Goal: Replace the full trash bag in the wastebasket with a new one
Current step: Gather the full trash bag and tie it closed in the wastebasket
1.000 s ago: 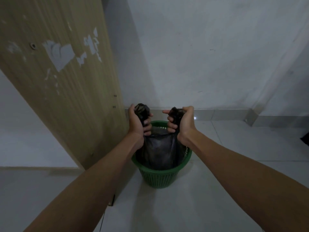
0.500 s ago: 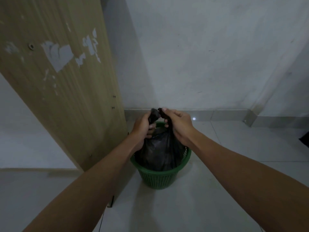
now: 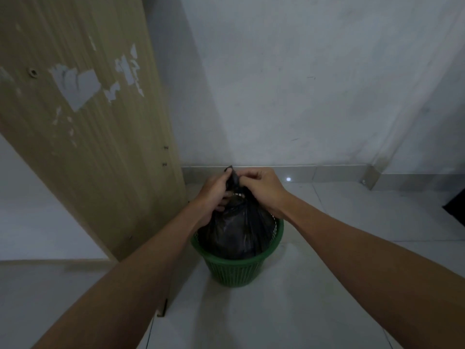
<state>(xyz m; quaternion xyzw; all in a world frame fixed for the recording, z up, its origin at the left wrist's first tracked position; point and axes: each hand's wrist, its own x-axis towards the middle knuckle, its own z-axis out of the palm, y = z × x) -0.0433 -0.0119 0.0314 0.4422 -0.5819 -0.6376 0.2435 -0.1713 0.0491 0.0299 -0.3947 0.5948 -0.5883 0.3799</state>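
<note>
A green slatted wastebasket (image 3: 235, 269) stands on the pale tiled floor in the middle of the view. A full black trash bag (image 3: 237, 233) sits inside it, bulging above the rim. My left hand (image 3: 214, 195) and my right hand (image 3: 261, 188) meet above the basket. Both grip the gathered top of the bag, pinched together between them. A small black tip of the bag pokes up above my fingers. The bag's lower part is hidden by the basket wall.
A tall wooden panel (image 3: 83, 117) with scraps of torn tape leans in at the left, right beside the basket. A white wall (image 3: 302, 84) with a grey baseboard (image 3: 327, 172) runs behind. A dark object (image 3: 456, 211) shows at the right edge.
My hands held the two bag corners apart a second ago. They have come together over the basket, and the two corners are now bunched into one neck.
</note>
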